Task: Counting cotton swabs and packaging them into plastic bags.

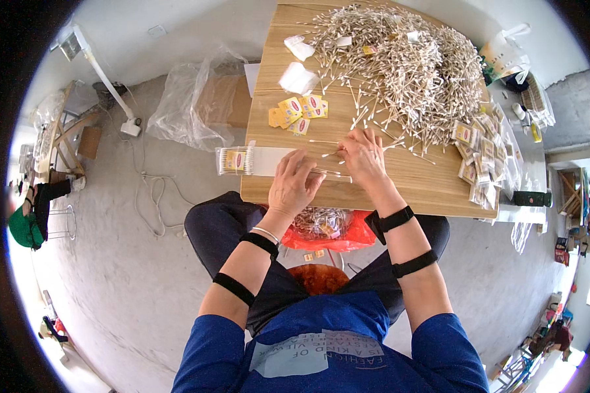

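Note:
Near the front edge of the wooden table, my left hand (294, 183) is closed, its fingers curled over a few cotton swabs (334, 173) whose white tips point right. My right hand (362, 156) pinches other swabs (323, 141) just above and to the right of it. A white strip (267, 161) lies beside my left fingers. At its left end sits a clear pack of swabs (236, 160) with a yellow label. Beyond my hands, several loose yellow cards (299, 110) lie on the tabletop. A large heap of loose swabs (406, 65) covers the far right.
Filled packs (482, 154) are piled at the table's right edge. Folded clear bags (299, 78) lie at the far left. A red bag of swabs (334, 229) hangs below the front edge, over my lap. Plastic sheeting (190, 105) and a cable (154, 203) are on the floor left.

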